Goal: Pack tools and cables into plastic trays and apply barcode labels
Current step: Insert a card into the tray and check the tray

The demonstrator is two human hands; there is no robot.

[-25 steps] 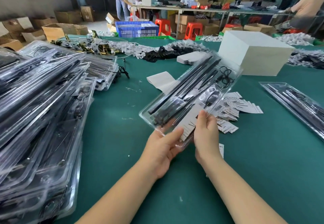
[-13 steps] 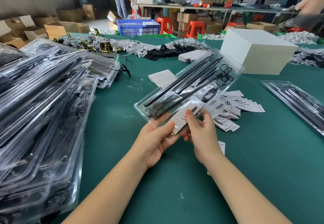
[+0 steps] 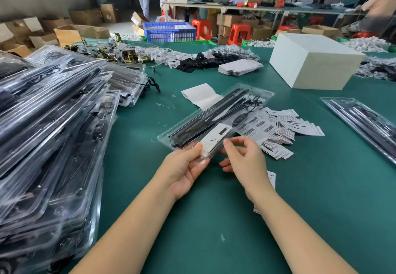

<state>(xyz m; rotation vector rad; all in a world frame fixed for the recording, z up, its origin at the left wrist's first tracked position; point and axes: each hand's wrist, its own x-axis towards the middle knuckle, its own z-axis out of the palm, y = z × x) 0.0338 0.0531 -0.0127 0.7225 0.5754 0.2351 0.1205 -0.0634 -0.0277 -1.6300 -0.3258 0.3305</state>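
A clear plastic tray packed with black rods and a coiled cable is lifted at an angle over the green table. A white barcode label sits on its near end. My left hand grips that near end, thumb on top. My right hand has curled fingers, with index finger and thumb pinching the tray's near right edge beside the label. A loose pile of barcode labels lies just right of the tray.
A tall slanting stack of packed trays fills the left side. Another packed tray lies at the right, a white box behind it. A white paper strip and heaps of small parts lie farther back.
The tray has lowered and swung a little left. My right hand has slid off the label's face to the tray's near right edge. My left hand keeps its grip.
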